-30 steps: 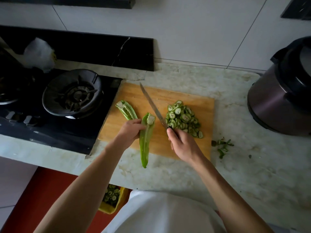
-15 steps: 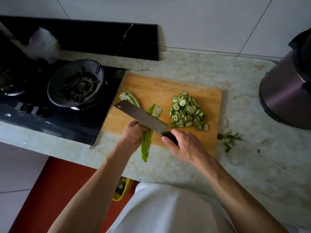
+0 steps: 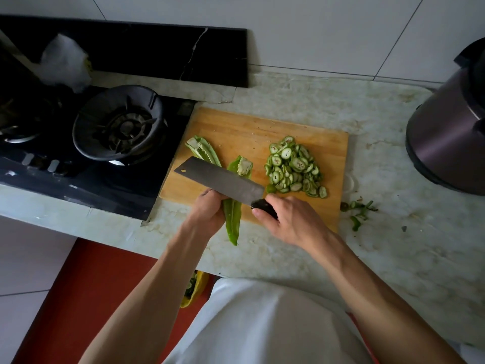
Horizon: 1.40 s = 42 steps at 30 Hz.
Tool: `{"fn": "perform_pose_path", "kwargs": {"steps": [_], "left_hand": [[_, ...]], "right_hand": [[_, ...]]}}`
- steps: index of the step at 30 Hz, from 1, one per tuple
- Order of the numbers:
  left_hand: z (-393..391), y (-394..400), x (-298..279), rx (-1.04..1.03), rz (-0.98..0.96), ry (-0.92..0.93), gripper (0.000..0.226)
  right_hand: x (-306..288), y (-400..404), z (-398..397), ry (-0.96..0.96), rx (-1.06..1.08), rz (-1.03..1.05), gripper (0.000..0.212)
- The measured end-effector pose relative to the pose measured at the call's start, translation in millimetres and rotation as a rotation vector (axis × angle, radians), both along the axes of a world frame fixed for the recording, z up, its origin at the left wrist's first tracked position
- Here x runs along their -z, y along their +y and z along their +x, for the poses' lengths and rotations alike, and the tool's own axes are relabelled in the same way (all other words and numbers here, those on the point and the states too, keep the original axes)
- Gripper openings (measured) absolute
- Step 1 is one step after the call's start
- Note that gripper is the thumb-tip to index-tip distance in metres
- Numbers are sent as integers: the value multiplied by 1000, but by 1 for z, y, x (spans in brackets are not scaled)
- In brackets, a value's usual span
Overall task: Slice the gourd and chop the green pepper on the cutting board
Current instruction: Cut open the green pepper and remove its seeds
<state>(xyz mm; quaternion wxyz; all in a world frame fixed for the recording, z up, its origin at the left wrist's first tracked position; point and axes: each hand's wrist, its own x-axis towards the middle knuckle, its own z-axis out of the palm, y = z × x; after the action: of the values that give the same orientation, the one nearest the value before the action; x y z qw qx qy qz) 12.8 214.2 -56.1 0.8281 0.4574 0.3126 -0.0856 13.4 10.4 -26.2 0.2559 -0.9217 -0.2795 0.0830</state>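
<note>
Pepper half near board edge, tip overhanging | left hand grips it | right hand grips cleaver, blade laid flat above | gourd slices piled right | advice: slide pepper fully onto board, curl fingertips back.

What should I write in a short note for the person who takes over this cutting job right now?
Right hand grips the black handle of the wide steel cleaver, blade flat above the board. Left hand holds the long green pepper half, whose tip hangs over the rectangular wooden cutting board. The second pepper half lies further left. Done: the pile of round gourd slices. Left: chop both pepper halves.
</note>
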Motion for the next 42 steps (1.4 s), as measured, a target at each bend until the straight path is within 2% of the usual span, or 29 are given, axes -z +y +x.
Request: {"fn": "perform_pose_path", "kwargs": {"steps": [10, 17, 27, 33, 42], "left_hand": [[-1, 2, 13, -9, -20, 24, 36], [1, 4, 10, 28, -16, 7, 32], [-3, -1, 13, 40, 5, -10, 40], [-5, -9, 12, 54, -39, -17, 44], [-3, -9, 7, 26, 19, 22, 40]], "right_hand": [[2, 6, 4, -24, 17, -43, 44], [-3, 6, 6, -61, 7, -66, 41], [3, 9, 8, -51, 25, -51, 42], [2, 14, 15, -109, 21, -54, 39], [9, -1, 12, -184, 12, -96, 39]]}}
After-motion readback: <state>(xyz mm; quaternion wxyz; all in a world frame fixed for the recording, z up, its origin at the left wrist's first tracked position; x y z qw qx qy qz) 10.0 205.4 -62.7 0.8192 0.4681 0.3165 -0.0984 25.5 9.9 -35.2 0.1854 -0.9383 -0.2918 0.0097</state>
